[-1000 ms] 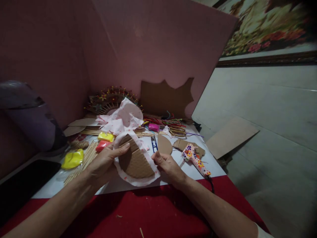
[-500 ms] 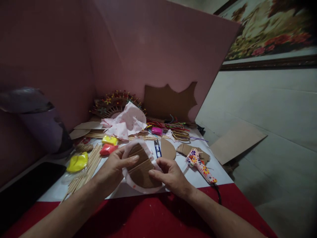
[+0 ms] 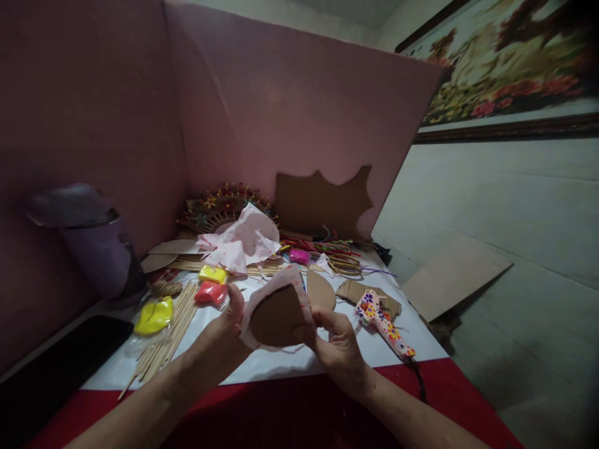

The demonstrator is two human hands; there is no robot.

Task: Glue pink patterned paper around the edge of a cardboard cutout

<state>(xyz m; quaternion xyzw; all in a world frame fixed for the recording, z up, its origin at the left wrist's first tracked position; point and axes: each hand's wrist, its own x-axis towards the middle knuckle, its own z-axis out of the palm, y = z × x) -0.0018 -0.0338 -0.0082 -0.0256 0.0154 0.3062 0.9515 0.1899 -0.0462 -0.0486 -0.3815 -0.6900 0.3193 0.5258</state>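
- Near six o'clock of the head view, a cardboard piece (image 3: 277,321) is being held over a white sheet (image 3: 374,349); spotted pale fabric (image 3: 254,304) is showing along its edge. Bearings below are taking this piece as centre.
- Four o'clock: the right hand (image 3: 339,349) is pinching the piece's lower corner between thumb and fingers.
- Nine o'clock: the left hand (image 3: 222,333) is touching the piece's side; its thumb is standing upright, off the brown face. Other fingers are hiding behind, so cannot tell whether they are gripping.
- Two o'clock: a cut cardboard shape (image 3: 321,290) is lying just beyond the right hand.
- Three o'clock: a flower-patterned glue gun (image 3: 386,324) is resting near it.
- Nine, farther out: thin wooden sticks (image 3: 168,340) are lying beside a yellow packet (image 3: 154,316).
- Eleven: crumpled spotted cloth (image 3: 229,254) is lying behind.
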